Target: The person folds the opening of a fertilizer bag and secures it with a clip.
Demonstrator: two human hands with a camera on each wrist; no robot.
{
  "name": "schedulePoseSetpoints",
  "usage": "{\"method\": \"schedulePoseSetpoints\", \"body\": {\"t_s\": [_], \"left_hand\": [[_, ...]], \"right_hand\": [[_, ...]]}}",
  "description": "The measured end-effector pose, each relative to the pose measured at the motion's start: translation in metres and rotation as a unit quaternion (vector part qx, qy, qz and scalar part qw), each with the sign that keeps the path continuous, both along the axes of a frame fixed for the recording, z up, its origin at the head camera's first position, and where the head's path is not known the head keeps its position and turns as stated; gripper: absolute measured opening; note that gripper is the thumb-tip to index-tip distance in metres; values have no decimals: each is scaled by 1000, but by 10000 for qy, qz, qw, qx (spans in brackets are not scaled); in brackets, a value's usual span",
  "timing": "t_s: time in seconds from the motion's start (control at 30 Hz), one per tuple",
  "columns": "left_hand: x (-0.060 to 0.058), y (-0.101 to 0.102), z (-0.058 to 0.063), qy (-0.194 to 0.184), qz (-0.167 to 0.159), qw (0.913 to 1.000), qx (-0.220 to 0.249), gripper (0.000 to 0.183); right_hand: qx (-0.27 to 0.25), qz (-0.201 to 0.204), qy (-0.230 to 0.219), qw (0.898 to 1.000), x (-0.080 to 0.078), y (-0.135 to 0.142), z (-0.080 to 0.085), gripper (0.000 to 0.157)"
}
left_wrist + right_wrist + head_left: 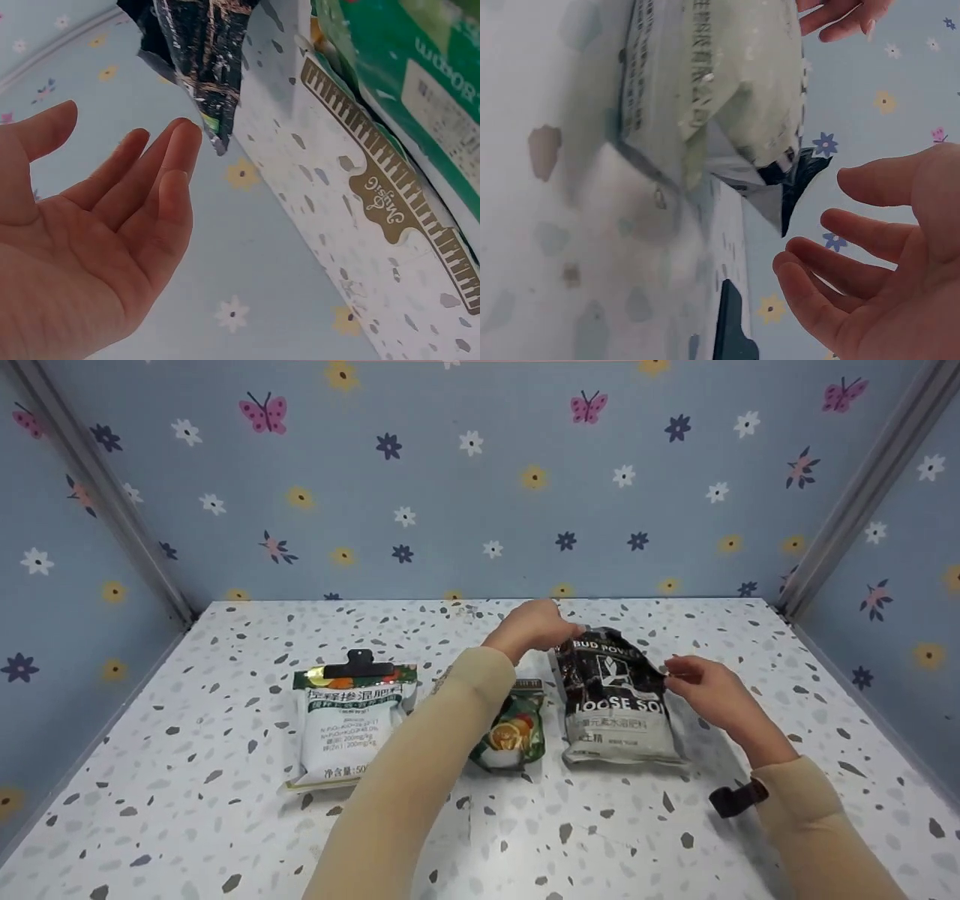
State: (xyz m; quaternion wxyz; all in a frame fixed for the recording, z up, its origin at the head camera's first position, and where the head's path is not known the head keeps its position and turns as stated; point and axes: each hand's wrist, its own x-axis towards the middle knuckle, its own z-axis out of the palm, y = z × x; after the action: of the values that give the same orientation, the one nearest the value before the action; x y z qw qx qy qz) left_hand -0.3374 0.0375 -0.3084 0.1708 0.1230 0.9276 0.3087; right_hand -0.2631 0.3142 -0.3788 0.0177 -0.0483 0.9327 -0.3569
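Note:
A black-and-grey soil bag (pixel 616 697), lettered LOOSE SOI, lies on the speckled table between both hands. My left hand (pixel 534 626) is at its upper left corner; in the left wrist view its fingers are spread and relaxed, fingertips right beside the crinkled dark corner. On the other side, my right hand (pixel 709 690) reaches toward the bag's right edge. Its fingers (pixel 817 292) are loosely bent around air in the right wrist view, close to the pointed flap, with thumb and fingers apart. The bag's top edge looks loose and uneven.
Left of the soil bag lies a green pouch (pixel 526 727) with fruit printed on it, partly hidden by my left forearm. Farther left is a white fertilizer bag (pixel 349 727) with a black clip (pixel 360 661) on top. A piano-patterned strip (pixel 390 180) marked Music lies beside green packaging.

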Motion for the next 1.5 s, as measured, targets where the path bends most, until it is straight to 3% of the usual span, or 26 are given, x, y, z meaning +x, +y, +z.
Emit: {"method": "schedulePoseSetpoints", "body": {"t_s": [0.27, 0.43, 0.77, 1.03, 1.2, 1.3, 1.5], "left_hand": [[-12, 3, -15, -510, 391, 9978, 142, 31], [-13, 5, -28, -943, 573, 9903, 846, 42], [-10, 7, -34, -1102, 771, 9741, 1817, 39], [-12, 7, -35, -896, 998, 9690, 2076, 35], [-14, 6, -33, -717, 1009, 9748, 1857, 35], [-14, 3, -31, -498, 921, 9788, 1761, 36], [-13, -3, -29, -114, 695, 9798, 1872, 32]], "right_hand": [[-109, 95, -173, 9997, -4, -1, -9, 49], [-197, 48, -130, 9997, -4, -3, -12, 49], [-227, -2, 9, 9997, -6, -1, -15, 47], [-266, -229, 63, 9994, -5, 1, -12, 47], [-404, -410, 308, 9979, -5, 1, -11, 44], [-414, -475, 585, 9963, -5, 1, -12, 41], [-444, -609, 709, 9946, -6, 1, -11, 37]]}}
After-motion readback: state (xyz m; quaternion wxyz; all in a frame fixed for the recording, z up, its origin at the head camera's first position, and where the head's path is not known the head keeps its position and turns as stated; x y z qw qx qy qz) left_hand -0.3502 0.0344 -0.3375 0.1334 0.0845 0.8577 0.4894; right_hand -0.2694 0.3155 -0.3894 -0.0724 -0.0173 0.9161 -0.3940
